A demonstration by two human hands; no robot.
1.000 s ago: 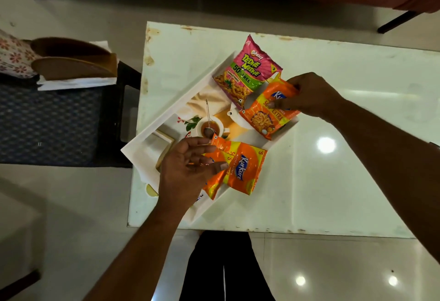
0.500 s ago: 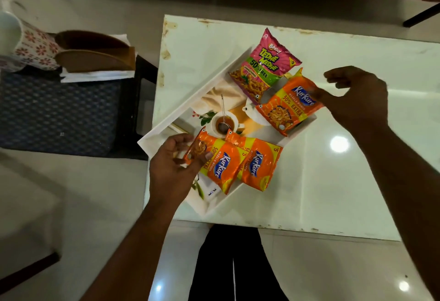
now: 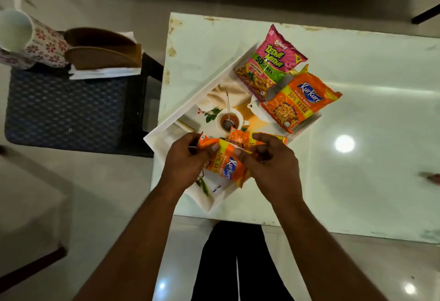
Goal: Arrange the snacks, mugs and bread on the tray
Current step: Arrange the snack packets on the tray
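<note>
Half a second earlier the right hand point(image 3: 269, 162) hovered spread beside the far Kurkure packet point(image 3: 300, 99); it had since joined the left hand point(image 3: 184, 161) at the tray point(image 3: 202, 93) near corner, both grips pinching the near Kurkure packet point(image 3: 226, 162).

I see a white tray point(image 3: 209, 91) printed with a teacup picture on a pale glossy table point(image 3: 357, 169). One snack packet point(image 3: 269, 62) is pink and green, three others orange with yellow bands point(image 3: 301, 100). A white mug point(image 3: 31, 40) carries red flowers; the stool seat point(image 3: 64, 107) has a dark blue diamond weave.
</note>
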